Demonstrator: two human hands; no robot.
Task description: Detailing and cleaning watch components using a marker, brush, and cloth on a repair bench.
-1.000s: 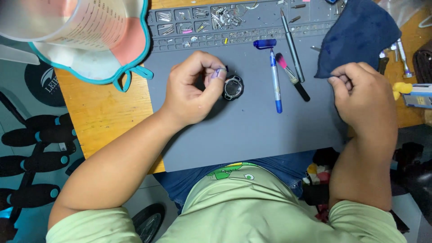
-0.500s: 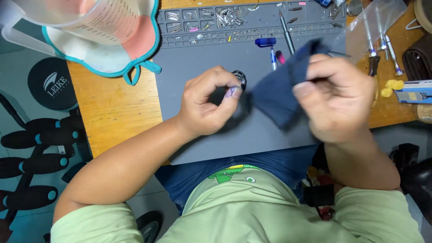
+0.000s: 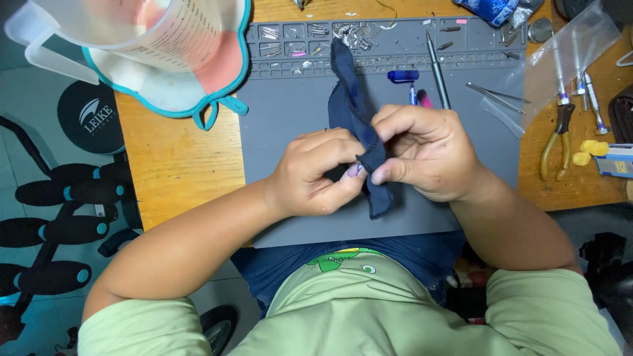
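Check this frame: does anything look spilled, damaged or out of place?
Nothing stands out. Both hands, left hand and right hand, pinch a dark blue cloth over the grey mat; pliers lie on the wooden bench.

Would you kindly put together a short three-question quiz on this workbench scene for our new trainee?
1. True or false: both hands hold the dark blue cloth.
2. Which tool lies right of the grey mat? A) hammer B) yellow-handled pliers C) saw
3. What stands at the table's top left corner?

Key
1. True: the left hand and right hand pinch it together above the mat.
2. B.
3. A clear measuring jug on a teal-edged cloth.
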